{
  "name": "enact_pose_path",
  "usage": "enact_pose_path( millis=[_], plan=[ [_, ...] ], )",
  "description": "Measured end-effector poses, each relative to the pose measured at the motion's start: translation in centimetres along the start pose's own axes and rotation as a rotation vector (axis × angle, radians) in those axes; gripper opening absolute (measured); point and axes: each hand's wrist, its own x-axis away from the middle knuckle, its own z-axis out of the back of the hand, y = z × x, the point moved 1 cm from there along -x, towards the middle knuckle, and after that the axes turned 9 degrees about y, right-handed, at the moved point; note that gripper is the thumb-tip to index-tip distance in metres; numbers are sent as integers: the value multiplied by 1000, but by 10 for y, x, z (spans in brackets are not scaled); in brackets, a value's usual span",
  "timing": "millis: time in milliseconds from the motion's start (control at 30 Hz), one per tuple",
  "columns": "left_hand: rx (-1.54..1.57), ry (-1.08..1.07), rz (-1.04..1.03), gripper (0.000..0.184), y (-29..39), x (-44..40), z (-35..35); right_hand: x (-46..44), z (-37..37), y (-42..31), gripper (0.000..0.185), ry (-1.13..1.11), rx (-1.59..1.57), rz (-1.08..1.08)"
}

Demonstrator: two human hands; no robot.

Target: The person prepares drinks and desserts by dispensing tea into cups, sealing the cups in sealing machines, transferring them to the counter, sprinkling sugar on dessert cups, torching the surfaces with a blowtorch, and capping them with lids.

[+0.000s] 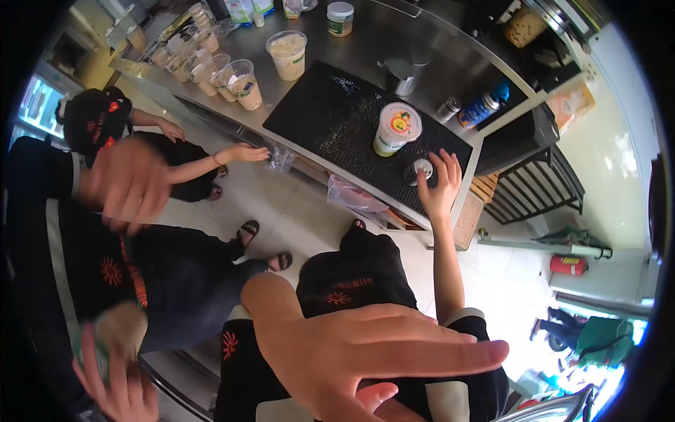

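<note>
My left hand (373, 348) is large and close to the camera at the bottom centre, its fingers stretched out to the right and nothing visible in it. Over the right end of a black mat (323, 105), my right hand (441, 179) has its fingers apart beside a small dark container with a pale top (420, 171). The thumb overlaps that container's edge; whether it presses on it is unclear. Just behind, on the mat, stands a sealed cup (398, 129) with a printed lid film and green at its base.
Several filled cups (242, 84) and a larger tub (287, 55) stand on the steel counter (380, 28). A metal jug (404, 76) and a blue spray can (480, 111) are behind the mat. One co-worker (105, 260) is close at left, another (190, 151) beyond.
</note>
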Motion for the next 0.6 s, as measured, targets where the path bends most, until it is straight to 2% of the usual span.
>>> enact_pose_path(
  millis=[67, 200, 233, 333, 400, 433, 600],
  plan=[
    [-4, 29, -4, 36, -13, -13, -1, -30, -23, 5, 45, -40, -65, 20],
    [6, 119, 27, 32, -39, -29, 9, -71, -72, -4, 72, -302, -29, 68],
    [21, 149, 37, 31, -44, -34, 12, -72, -81, -4, 72, -320, -50, 80],
    [96, 224, 61, 28, -58, -43, 19, -84, -107, -12, 83, -444, -61, 44],
    [164, 291, 70, 26, -65, -42, 25, -92, -110, -17, 92, -661, 34, -94],
    [194, 322, 67, 25, -68, -42, 30, -94, -112, -19, 93, -596, 43, -59],
    [411, 432, 13, 22, -75, -45, 67, -115, -133, -22, 89, -549, 59, -98]
  ],
)
